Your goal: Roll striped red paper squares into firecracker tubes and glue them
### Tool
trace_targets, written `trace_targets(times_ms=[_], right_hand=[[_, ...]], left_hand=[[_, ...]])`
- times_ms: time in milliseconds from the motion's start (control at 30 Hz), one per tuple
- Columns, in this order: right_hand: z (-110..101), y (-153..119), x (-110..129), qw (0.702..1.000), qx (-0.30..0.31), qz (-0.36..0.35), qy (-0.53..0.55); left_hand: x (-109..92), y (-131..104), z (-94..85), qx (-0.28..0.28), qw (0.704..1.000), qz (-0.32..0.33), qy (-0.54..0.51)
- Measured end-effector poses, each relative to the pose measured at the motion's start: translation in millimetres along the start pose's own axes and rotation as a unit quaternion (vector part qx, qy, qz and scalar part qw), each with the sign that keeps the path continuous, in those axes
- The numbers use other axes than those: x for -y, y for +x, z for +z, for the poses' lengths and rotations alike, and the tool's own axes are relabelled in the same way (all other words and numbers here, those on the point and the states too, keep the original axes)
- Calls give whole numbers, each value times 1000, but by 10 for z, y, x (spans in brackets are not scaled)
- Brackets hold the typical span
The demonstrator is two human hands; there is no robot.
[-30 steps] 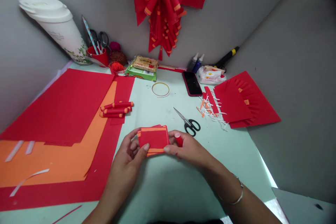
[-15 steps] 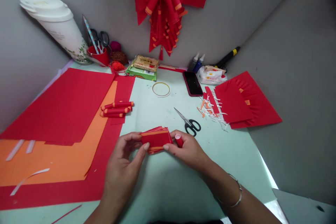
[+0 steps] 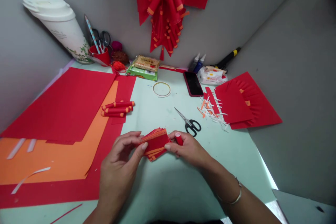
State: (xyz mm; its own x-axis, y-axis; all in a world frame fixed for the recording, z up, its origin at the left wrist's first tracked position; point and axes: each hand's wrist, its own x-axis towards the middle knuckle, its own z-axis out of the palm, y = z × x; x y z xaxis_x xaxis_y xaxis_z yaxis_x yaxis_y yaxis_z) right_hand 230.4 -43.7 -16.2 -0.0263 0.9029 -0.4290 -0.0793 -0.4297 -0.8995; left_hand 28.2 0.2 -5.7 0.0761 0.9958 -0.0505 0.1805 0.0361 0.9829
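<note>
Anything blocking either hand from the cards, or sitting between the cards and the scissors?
Left hand and right hand both touch the cards, nothing visible between. Toward the scissors, the right hand is in the way.

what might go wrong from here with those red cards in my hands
The stack of cards is fanned unevenly between the left hand and right hand, so a few might slide out. The right hand also holds a small red tube, which could slip or get squashed. The scissors lie just beyond that hand, so a knuckle might bump them.
</note>
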Motion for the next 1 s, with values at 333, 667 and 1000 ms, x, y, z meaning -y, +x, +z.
trace_targets(times_ms=[333, 667, 1000], right_hand=[[-97, 121, -178, 995, -57, 6, 79], [-117, 144, 6, 984, -159, -9, -80], [-113, 61, 129, 906, -291, -175, -254]], left_hand=[[-75, -136, -137, 72, 915, 390, 70], [-106, -160, -71, 2, 990, 144, 4], [15, -7, 14, 53, 966, -187, -170]])
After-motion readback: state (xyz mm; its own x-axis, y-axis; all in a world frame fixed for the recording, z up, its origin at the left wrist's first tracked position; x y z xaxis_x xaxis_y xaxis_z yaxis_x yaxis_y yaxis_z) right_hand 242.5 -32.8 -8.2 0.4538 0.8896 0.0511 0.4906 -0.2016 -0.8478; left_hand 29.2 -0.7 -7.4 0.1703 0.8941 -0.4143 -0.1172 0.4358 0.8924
